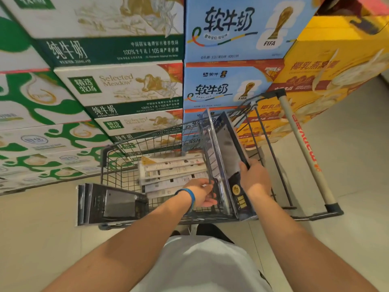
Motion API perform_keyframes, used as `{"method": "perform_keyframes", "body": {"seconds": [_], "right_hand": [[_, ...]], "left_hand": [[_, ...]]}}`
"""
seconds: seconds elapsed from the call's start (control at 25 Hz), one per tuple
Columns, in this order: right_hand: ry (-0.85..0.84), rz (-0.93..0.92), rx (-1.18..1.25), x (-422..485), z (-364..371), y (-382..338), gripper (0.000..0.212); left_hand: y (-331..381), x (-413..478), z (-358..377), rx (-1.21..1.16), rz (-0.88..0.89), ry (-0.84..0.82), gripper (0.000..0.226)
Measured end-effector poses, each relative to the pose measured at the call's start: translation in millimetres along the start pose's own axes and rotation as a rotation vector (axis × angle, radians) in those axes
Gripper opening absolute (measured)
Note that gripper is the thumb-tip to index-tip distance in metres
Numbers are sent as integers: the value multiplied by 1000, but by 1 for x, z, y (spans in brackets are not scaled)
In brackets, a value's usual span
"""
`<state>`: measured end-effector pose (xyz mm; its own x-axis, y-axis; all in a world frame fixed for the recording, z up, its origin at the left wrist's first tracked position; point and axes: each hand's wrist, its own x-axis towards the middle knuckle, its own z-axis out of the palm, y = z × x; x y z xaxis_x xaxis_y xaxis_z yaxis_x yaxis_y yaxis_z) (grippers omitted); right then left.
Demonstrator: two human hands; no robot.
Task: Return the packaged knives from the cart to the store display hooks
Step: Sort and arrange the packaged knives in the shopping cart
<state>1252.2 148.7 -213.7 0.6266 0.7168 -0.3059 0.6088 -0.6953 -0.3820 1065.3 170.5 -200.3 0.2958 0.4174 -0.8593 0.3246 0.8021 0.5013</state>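
Note:
A dark wire shopping cart (117, 152) stands in front of me. Inside its right end, two clear packaged cleaver knives (227, 148) stand on edge. My right hand (254, 178) grips the right edge of the nearer pack. My left hand (202, 192), with a blue wristband, holds the lower left edge of the pack beside it. Several white-backed knife packs (172, 169) lie flat in the basket. More dark knife packs (109, 203) lean over the cart's near left corner. No display hooks are in view.
Stacked milk cartons (117, 85) in green, blue and yellow form a wall just beyond the cart. The cart's pale handle bar (303, 148) runs along its right side. Pale tiled floor (347, 144) lies to the right and left of the cart.

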Motion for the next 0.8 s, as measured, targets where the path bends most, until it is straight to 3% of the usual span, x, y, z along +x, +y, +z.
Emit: {"method": "perform_keyframes", "body": {"seconds": [0.2,0.28,0.36,0.48,0.6,0.68,0.8], "right_hand": [[-105,81,-213,12,-20,-9,51],[112,7,-152,1,-25,-28,54],[277,-211,122,-29,-16,-62,43],[146,-484,284,-79,25,-107,33],[-203,-599,175,-104,94,-122,35],[-485,-387,134,-102,148,-113,36],[-841,315,260,-78,224,-85,36]], "left_hand": [[-13,8,-25,117,45,-65,39],[-23,18,-50,152,37,-23,25],[-35,29,-81,164,-2,13,16],[-56,46,-124,111,-99,99,14],[-91,67,-158,144,-94,196,15],[-121,75,-176,299,-109,177,25],[-161,86,-203,655,-82,142,35]]}}
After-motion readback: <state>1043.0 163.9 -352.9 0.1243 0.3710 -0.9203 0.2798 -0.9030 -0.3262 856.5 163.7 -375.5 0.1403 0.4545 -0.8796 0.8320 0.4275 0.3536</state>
